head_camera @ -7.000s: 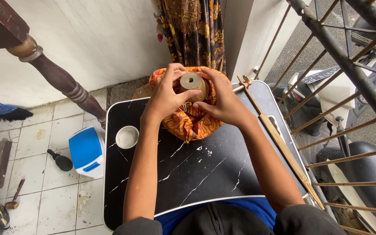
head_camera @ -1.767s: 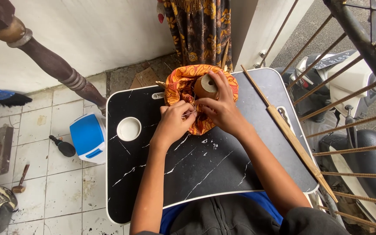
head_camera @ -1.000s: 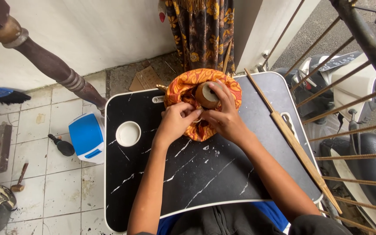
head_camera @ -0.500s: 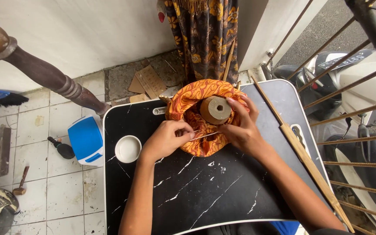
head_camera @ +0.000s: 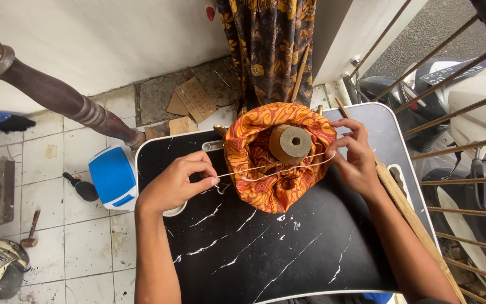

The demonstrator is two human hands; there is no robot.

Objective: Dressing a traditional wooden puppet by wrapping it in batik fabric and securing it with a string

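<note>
Nearest the camera, both bare forearms reached out over a glossy black table [head_camera: 254, 253] veined with thin white streaks like marble, its edge trimmed in white and its corners rounded. The left hand [head_camera: 176, 181] sat above a round white cup [head_camera: 174, 210], mostly hidden beneath the palm, its thumb and forefinger pressed together on the end of a pale string [head_camera: 271, 166]. The right hand [head_camera: 355, 155] pinched the other end between thumb and forefinger, the remaining fingers loosely fanned. That string ran taut between them, doubled into two fine strands, right across the front of an orange patterned cloth [head_camera: 277, 180]. The cloth was bunched into a soft, wrinkled pouch, its rim rolled outward, resting on the far middle of the table. A short, matte brown wooden spool [head_camera: 289, 143] with a hole through its centre sat inside the opening. A long flat wooden stick [head_camera: 409, 208] lay along the table's right side. Down left on the pale tiled floor stood a blue and white container [head_camera: 112, 175]. Farthest back hung a dark floral curtain [head_camera: 271, 45].
</note>
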